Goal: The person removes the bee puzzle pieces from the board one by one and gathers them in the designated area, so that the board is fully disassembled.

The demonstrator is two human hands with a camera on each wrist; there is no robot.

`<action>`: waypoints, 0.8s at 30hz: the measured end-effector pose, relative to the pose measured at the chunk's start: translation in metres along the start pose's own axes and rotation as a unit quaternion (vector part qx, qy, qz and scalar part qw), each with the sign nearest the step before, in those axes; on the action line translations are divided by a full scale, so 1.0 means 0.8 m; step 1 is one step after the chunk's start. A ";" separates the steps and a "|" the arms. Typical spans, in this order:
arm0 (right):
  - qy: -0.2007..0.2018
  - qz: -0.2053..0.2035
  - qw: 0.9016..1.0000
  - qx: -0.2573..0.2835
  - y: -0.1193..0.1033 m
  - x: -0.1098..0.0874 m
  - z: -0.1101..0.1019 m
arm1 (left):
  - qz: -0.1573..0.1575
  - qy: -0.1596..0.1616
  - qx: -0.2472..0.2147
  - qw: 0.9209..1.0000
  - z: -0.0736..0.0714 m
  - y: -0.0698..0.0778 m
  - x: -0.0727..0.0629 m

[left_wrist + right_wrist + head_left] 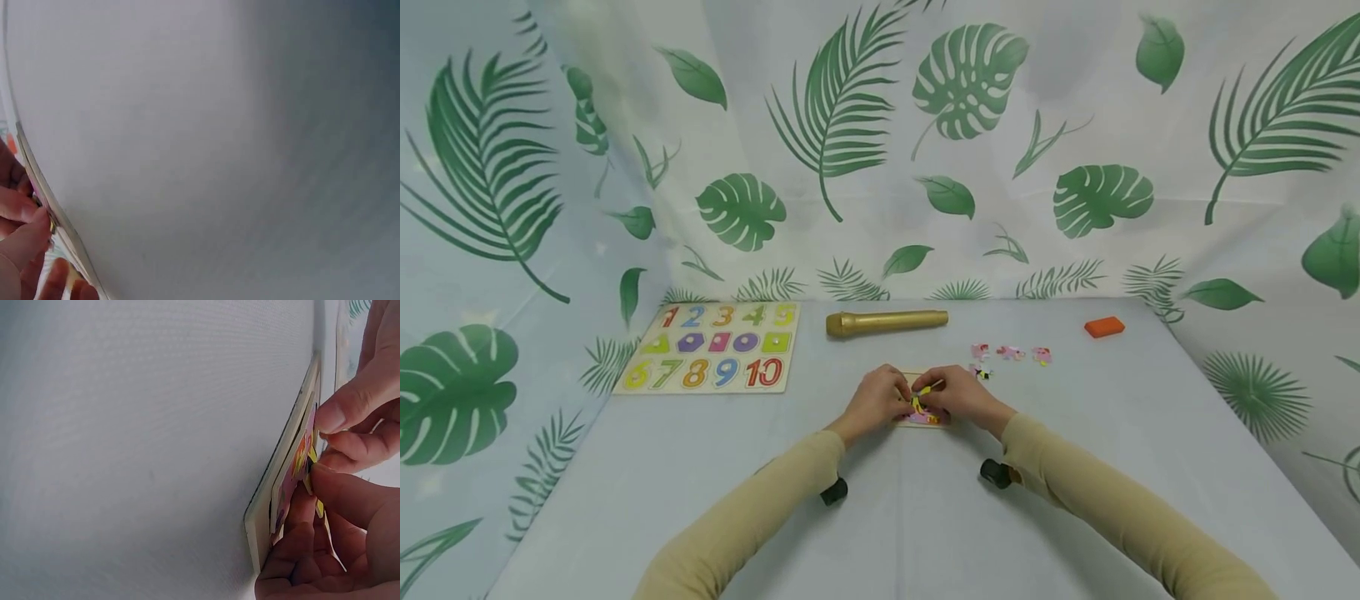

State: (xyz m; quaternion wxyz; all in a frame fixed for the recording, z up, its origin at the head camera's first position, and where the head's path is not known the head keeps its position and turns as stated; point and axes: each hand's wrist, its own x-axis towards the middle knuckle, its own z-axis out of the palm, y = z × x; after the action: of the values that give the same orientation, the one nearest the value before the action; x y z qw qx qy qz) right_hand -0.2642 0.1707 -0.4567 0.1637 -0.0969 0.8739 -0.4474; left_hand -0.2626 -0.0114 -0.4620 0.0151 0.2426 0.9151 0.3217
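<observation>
A small wooden jigsaw board (923, 424) lies flat on the table, with pink and orange pieces set inside its frame. Over it, both hands meet at a yellow-and-black puzzle piece (310, 481) that stands tilted above the other pieces. My right hand (958, 395) pinches this piece between thumb and fingers, its lower fingers resting by the board's edge. From the other side, my left hand (874, 400) pinches the piece's upper end with thumb and forefinger. In the left wrist view the left thumb (30, 240) and fingertips hide most of the piece.
Several loose puzzle pieces (1011, 353) lie beyond the right hand. A gold microphone (891, 322) lies farther back, an orange block (1105, 327) at back right. On the left is a number-and-shape board (707, 348). A leaf-print curtain (880, 150) encloses the table.
</observation>
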 end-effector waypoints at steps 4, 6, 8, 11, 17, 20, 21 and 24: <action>0.004 0.005 1.000 -0.005 0.001 0.000 -0.001 | 0.036 -0.019 -0.009 0.999 0.001 -0.001 -0.001; 0.003 0.006 1.000 -0.008 0.002 0.000 0.000 | 0.033 -0.031 -0.019 0.999 0.001 -0.002 -0.001; 0.001 0.006 1.000 -0.009 0.002 0.001 0.000 | 0.023 -0.041 -0.025 0.999 0.001 -0.004 0.001; -0.005 0.002 1.000 -0.011 0.002 0.001 0.000 | 0.013 -0.051 -0.025 0.998 0.000 -0.006 0.003; -0.006 -0.012 1.000 0.002 0.003 0.001 -0.002 | 0.003 -0.062 -0.019 0.998 -0.004 -0.002 0.006; -0.002 -0.019 1.000 0.006 0.004 0.000 -0.002 | -0.004 -0.067 -0.015 0.998 -0.004 0.000 0.007; 0.000 -0.020 1.000 0.005 0.004 0.000 -0.002 | -0.006 -0.068 -0.014 0.998 -0.004 0.000 0.007; 0.012 -0.024 1.000 -0.002 0.005 -0.001 -0.001 | -0.010 -0.071 -0.010 0.997 -0.004 0.001 0.008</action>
State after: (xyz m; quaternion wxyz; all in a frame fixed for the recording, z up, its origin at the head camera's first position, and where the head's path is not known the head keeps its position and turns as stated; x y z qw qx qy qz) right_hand -0.2639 0.1738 -0.4590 0.1424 -0.1125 0.8741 -0.4505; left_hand -0.2682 -0.0097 -0.4584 0.0860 0.2554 0.9107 0.3130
